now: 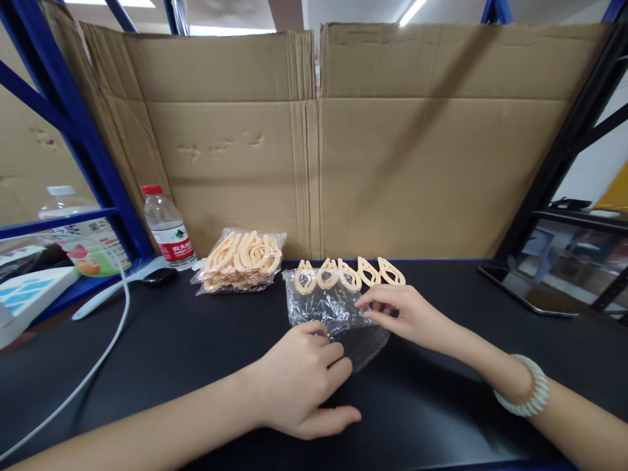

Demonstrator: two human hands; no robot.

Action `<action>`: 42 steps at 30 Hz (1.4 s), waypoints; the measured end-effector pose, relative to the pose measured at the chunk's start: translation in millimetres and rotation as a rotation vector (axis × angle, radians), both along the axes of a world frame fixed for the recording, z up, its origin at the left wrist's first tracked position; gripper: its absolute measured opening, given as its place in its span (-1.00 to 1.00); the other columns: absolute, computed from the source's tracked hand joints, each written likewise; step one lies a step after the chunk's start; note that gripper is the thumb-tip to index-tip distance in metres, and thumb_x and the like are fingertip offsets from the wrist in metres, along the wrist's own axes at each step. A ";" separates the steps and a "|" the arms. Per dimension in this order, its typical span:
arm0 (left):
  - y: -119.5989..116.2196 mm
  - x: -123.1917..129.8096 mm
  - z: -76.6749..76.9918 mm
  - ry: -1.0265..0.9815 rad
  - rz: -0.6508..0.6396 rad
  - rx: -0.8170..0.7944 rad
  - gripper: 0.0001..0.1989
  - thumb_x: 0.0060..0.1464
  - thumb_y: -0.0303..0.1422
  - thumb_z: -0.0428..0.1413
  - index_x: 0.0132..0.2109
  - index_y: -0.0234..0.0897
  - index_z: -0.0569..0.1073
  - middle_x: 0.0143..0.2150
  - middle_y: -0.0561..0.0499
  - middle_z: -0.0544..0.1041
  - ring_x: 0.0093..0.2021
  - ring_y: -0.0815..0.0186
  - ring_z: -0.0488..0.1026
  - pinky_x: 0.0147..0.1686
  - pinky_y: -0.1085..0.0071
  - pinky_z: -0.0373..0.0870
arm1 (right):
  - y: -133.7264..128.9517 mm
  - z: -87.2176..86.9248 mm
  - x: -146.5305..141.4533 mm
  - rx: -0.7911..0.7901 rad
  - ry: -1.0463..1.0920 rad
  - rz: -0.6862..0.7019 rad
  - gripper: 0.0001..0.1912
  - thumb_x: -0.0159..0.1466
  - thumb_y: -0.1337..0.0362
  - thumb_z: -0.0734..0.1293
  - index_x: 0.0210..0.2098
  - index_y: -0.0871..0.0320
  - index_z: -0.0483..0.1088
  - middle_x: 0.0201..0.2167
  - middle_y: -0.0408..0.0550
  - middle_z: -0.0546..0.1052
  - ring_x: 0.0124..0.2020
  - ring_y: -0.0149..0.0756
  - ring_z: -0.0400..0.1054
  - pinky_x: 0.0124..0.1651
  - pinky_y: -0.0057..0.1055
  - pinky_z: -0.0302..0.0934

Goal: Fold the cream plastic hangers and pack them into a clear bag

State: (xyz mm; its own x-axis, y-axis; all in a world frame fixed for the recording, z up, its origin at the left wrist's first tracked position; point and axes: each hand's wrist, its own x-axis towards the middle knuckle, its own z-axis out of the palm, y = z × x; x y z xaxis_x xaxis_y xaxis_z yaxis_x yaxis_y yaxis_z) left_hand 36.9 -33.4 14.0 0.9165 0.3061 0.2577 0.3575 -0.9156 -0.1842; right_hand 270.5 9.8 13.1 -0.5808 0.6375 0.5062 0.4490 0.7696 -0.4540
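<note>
Several peach, teardrop-shaped plastic clips (369, 272) stand in a row at the back of the black table. The left ones lie on or behind a clear, crinkled plastic bag (318, 306); whether they are inside it I cannot tell. My left hand (311, 379) rests at the bag's near left side, fingers bent over its edge and thumb stretched away. My right hand (405, 311) is at the bag's right side, fingertips touching or just over the film, with a gap between thumb and index finger. A pale beaded bracelet circles the right wrist.
A filled clear packet (240, 258) of similar peach pieces lies left of the row. Further left stand a red-capped water bottle (169, 229), a larger jug (86, 229) and a white cable (115, 340). A dark phone (527, 291) lies right. Cardboard (441, 163) walls the back.
</note>
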 end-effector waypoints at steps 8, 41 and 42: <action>-15.9 5.7 -6.3 0.079 0.199 -0.046 -0.38 0.19 0.00 -0.10 0.18 -0.39 0.29 0.04 -0.25 0.46 -0.04 -0.03 0.41 -0.14 0.11 0.40 | -4.0 -1.6 -0.8 0.141 -0.270 -0.117 -0.70 0.14 0.30 0.46 -0.14 0.12 0.42 -0.28 -0.11 0.51 -0.40 -0.38 0.39 -0.35 -0.47 0.23; -15.1 2.9 -11.0 -0.048 0.216 -0.347 -0.34 0.17 0.02 -0.06 0.31 -0.17 0.11 0.33 -0.22 0.17 0.31 -0.17 0.04 0.15 -0.28 0.02 | -23.0 -4.8 -17.5 0.726 -0.367 -0.223 -0.70 0.33 0.50 0.05 -0.40 0.20 0.33 -0.43 -0.03 0.37 -0.43 -0.30 0.23 -0.49 -0.43 0.06; -16.4 3.4 -10.6 -0.052 0.208 -0.334 -0.35 0.18 0.02 -0.06 0.31 -0.18 0.13 0.32 -0.22 0.18 0.30 -0.17 0.07 0.15 -0.26 0.05 | -22.5 -4.0 -16.2 0.694 -0.336 -0.241 -0.70 0.32 0.51 0.04 -0.36 0.20 0.35 -0.39 -0.02 0.39 -0.40 -0.30 0.26 -0.45 -0.44 0.10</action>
State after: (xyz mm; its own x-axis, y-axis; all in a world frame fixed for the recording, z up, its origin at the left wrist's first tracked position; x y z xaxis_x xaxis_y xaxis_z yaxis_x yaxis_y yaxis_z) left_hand 40.3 -49.8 3.4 0.8147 0.5583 0.1568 0.5424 -0.8292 0.1348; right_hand 254.3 -12.6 9.1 -0.6591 0.3693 0.6551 0.6661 0.6912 0.2804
